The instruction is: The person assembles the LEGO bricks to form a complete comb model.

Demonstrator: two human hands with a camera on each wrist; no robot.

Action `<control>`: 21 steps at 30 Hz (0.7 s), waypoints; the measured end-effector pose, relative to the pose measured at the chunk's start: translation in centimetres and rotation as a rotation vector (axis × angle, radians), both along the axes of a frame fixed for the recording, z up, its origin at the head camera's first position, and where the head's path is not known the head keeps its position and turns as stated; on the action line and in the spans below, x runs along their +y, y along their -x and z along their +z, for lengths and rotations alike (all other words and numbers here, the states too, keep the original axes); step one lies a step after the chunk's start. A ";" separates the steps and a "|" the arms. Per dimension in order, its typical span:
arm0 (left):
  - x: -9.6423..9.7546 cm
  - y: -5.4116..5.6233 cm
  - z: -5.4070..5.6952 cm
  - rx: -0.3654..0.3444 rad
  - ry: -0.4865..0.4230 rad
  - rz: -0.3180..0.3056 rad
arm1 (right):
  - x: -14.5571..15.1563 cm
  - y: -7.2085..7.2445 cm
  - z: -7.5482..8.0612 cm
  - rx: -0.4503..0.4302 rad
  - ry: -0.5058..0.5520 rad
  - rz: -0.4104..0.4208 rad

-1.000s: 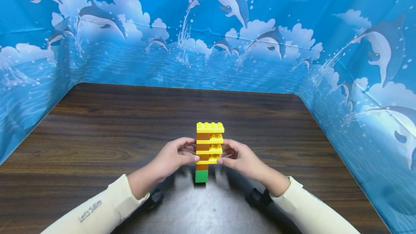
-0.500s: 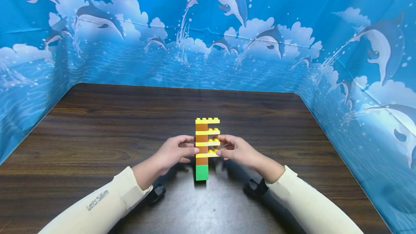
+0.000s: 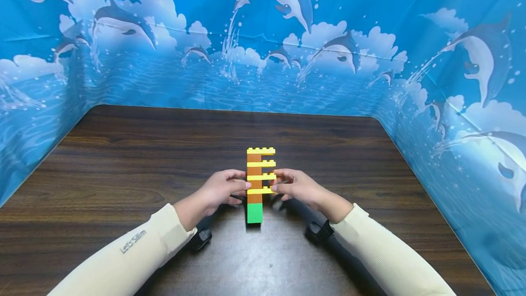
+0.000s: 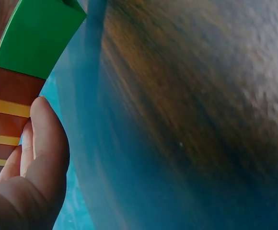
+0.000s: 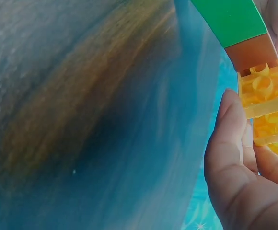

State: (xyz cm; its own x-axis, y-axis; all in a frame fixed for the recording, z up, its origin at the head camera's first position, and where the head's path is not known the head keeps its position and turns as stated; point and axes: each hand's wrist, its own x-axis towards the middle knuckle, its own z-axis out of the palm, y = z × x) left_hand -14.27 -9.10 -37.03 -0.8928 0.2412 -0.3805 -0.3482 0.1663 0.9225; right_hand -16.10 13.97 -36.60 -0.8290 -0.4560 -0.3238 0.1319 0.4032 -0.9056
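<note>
A tower of toy building bricks (image 3: 254, 184) is held between both hands at the middle of the table. Its base is a green brick (image 3: 255, 213); above it brown bricks alternate with several yellow plates (image 3: 261, 164) that jut out to the right. From the left, my left hand (image 3: 219, 189) grips the tower, thumb on the near side of the lower part. My right hand (image 3: 302, 187) pinches the jutting ends of the lower yellow plates. In the left wrist view, the thumb (image 4: 48, 129) lies along the brown and yellow layers. Whether the base touches the table is unclear.
The dark wood-grain table (image 3: 164, 140) reaches to a blue curtain (image 3: 164, 72) printed with dolphins, which surrounds its back and sides. A black wrist camera (image 3: 200, 240) sits under the left wrist, another black wrist camera (image 3: 319, 231) under the right.
The tower has tipped so that its front faces me more squarely and its top studs show less. Both hands have shifted slightly up in the head view, still holding it.
</note>
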 end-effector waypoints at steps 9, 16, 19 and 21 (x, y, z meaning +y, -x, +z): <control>-0.1 0.9 -0.5 -0.042 0.017 -0.022 | -0.2 0.8 -0.4 -0.048 0.000 0.008; 0.1 1.5 -0.7 -0.046 0.030 -0.051 | -0.2 1.4 -0.9 -0.068 -0.014 0.017; 0.2 1.7 -0.9 -0.046 0.045 -0.060 | -0.1 1.7 -1.1 -0.077 -0.026 0.029; 0.2 1.9 -1.0 -0.045 0.053 -0.069 | 0.0 2.0 -1.3 -0.081 -0.037 0.043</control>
